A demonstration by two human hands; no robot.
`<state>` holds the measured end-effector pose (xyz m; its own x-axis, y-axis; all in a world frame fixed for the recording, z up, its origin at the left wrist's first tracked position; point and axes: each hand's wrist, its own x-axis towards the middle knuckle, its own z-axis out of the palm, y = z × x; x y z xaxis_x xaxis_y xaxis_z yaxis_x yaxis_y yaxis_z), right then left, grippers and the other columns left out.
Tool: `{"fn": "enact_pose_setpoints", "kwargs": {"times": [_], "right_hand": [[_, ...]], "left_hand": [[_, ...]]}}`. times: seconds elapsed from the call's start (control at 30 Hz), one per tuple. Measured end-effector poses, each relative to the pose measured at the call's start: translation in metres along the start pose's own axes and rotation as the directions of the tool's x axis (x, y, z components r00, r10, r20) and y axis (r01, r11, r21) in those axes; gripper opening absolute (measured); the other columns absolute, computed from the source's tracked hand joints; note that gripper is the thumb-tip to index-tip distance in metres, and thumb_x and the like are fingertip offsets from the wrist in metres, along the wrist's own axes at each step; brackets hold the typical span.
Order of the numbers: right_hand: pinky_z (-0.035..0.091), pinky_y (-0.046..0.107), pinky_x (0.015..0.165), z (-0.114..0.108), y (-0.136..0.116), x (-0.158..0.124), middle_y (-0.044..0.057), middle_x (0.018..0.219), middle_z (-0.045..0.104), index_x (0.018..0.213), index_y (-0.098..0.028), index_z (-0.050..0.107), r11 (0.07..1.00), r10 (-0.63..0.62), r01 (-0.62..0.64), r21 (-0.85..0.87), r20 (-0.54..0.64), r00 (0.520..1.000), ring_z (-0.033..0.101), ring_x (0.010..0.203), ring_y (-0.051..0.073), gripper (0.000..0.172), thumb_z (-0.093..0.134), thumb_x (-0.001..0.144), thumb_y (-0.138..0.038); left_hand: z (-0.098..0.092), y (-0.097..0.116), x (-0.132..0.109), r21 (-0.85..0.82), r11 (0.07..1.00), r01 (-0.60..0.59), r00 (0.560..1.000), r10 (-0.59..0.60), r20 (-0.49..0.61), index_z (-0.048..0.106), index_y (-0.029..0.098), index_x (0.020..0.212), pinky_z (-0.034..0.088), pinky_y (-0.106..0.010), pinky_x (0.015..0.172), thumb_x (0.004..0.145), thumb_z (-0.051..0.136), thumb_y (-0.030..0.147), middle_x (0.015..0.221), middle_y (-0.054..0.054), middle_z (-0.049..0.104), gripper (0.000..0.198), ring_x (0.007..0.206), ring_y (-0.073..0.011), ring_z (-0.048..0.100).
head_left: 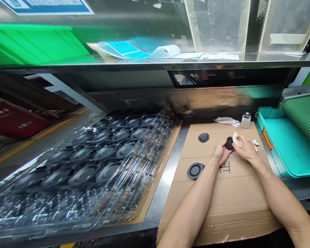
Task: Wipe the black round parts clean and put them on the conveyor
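Observation:
My left hand point(221, 152) grips a small round black part point(229, 142) over a sheet of cardboard point(222, 193). Against the part's right side, my right hand point(245, 147) presses a pale cream pad or cloth point(236, 139), fingers curled round it. Two more black round parts lie on the cardboard: one point(203, 137) behind my left hand, another point(195, 170) in front of it and to the left.
Stacked clear plastic trays point(98, 162) full of several dark round parts fill the left. A small white-capped bottle point(246, 120) and a white cloth point(227, 121) sit at the back. A teal tray point(286, 144) and a green ribbed belt point(306, 117) are at the right.

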<state>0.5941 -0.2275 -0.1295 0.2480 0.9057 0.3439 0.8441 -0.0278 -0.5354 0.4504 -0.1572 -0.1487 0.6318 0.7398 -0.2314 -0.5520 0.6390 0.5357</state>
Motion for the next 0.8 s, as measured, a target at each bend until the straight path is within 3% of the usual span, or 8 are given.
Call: {"fn": "enact_pose_setpoints", "kwargs": {"times": [0.1, 0.2, 0.3, 0.4, 0.47, 0.57, 0.67, 0.8], "right_hand": [[0.047, 0.037, 0.091, -0.001, -0.002, 0.001, 0.008, 0.112, 0.07, 0.114, -0.022, 0.062, 0.994, 0.029, -0.026, 0.107, -0.02, 0.999, 0.063, 0.104, 0.026, 0.029, 0.058, 0.09, -0.039], [0.046, 0.037, 0.094, -0.005, -0.002, 0.0, 0.01, 0.118, 0.07, 0.12, -0.02, 0.062, 0.996, 0.022, -0.019, 0.09, -0.029, 0.999, 0.062, 0.111, 0.027, 0.037, 0.06, 0.085, -0.032], [0.043, 0.039, 0.096, -0.01, -0.004, -0.004, 0.009, 0.115, 0.07, 0.122, -0.023, 0.067, 0.998, -0.067, 0.069, -0.007, 0.157, 0.985, 0.061, 0.111, 0.027, 0.041, 0.063, 0.081, -0.027], [0.041, 0.04, 0.099, -0.012, -0.009, -0.006, 0.006, 0.114, 0.07, 0.12, -0.029, 0.071, 0.988, -0.138, 0.154, -0.025, 0.319, 0.938, 0.061, 0.111, 0.026, 0.035, 0.066, 0.087, -0.038], [0.04, 0.04, 0.098, -0.012, -0.011, -0.005, 0.006, 0.112, 0.07, 0.118, -0.028, 0.074, 0.99, -0.123, 0.137, -0.033, 0.269, 0.955, 0.061, 0.109, 0.025, 0.032, 0.063, 0.092, -0.045], [0.04, 0.041, 0.098, -0.014, -0.007, -0.003, 0.01, 0.113, 0.071, 0.112, -0.024, 0.076, 0.988, -0.006, 0.009, -0.151, 0.023, 1.0, 0.058, 0.112, 0.028, 0.032, 0.054, 0.099, -0.043], [0.039, 0.049, 0.099, -0.02, 0.005, 0.0, 0.016, 0.132, 0.066, 0.119, -0.022, 0.074, 0.93, 0.139, -0.192, -0.315, -0.185, 0.973, 0.05, 0.124, 0.038, 0.034, 0.057, 0.096, -0.04], [0.045, 0.041, 0.09, -0.022, 0.018, 0.005, 0.015, 0.114, 0.074, 0.114, -0.019, 0.074, 0.926, 0.257, -0.26, -0.273, -0.047, 0.965, 0.063, 0.108, 0.032, 0.029, 0.056, 0.094, -0.03]], "left_hand": [[-0.001, 0.004, 0.0, -0.036, 0.999, 0.015, 1.0, -0.016, -0.018, 0.071, 0.014, 0.111, 0.056, -0.04, 0.094, 0.104, 0.047, 0.03, 0.118, -0.015, 0.073, 0.03, 0.102, -0.0226, 0.07], [-0.002, 0.011, 0.001, -0.109, 0.994, -0.021, 0.997, 0.013, -0.079, 0.069, 0.014, 0.111, 0.055, -0.035, 0.08, 0.106, 0.039, 0.042, 0.115, -0.018, 0.073, 0.041, 0.1, -0.0252, 0.07], [-0.003, 0.016, 0.001, -0.177, 0.982, -0.059, 0.994, 0.042, -0.097, 0.067, 0.015, 0.113, 0.053, -0.034, 0.072, 0.105, 0.033, 0.046, 0.115, -0.019, 0.072, 0.047, 0.1, -0.0278, 0.071], [-0.001, 0.019, -0.002, -0.203, 0.976, -0.083, 0.994, 0.065, -0.092, 0.067, 0.016, 0.117, 0.053, -0.035, 0.073, 0.102, 0.034, 0.039, 0.122, -0.019, 0.071, 0.043, 0.105, -0.0295, 0.07], [0.0, 0.019, -0.004, -0.198, 0.976, -0.089, 0.994, 0.072, -0.087, 0.067, 0.017, 0.122, 0.054, -0.038, 0.076, 0.1, 0.036, 0.035, 0.129, -0.019, 0.07, 0.042, 0.11, -0.0312, 0.069], [0.003, 0.02, -0.006, -0.216, 0.973, -0.086, 0.994, 0.071, -0.078, 0.067, 0.016, 0.125, 0.056, -0.038, 0.076, 0.099, 0.037, 0.032, 0.134, -0.019, 0.068, 0.043, 0.117, -0.0325, 0.068], [0.003, 0.023, -0.008, -0.27, 0.962, -0.048, 0.998, 0.036, -0.05, 0.066, 0.014, 0.126, 0.059, -0.036, 0.08, 0.102, 0.035, 0.03, 0.135, -0.019, 0.067, 0.043, 0.122, -0.0312, 0.067], [0.002, 0.026, -0.009, -0.285, 0.958, 0.009, 1.0, -0.005, 0.014, 0.061, 0.012, 0.134, 0.06, -0.041, 0.097, 0.105, 0.037, 0.031, 0.135, -0.019, 0.067, 0.043, 0.129, -0.0292, 0.065]]}}
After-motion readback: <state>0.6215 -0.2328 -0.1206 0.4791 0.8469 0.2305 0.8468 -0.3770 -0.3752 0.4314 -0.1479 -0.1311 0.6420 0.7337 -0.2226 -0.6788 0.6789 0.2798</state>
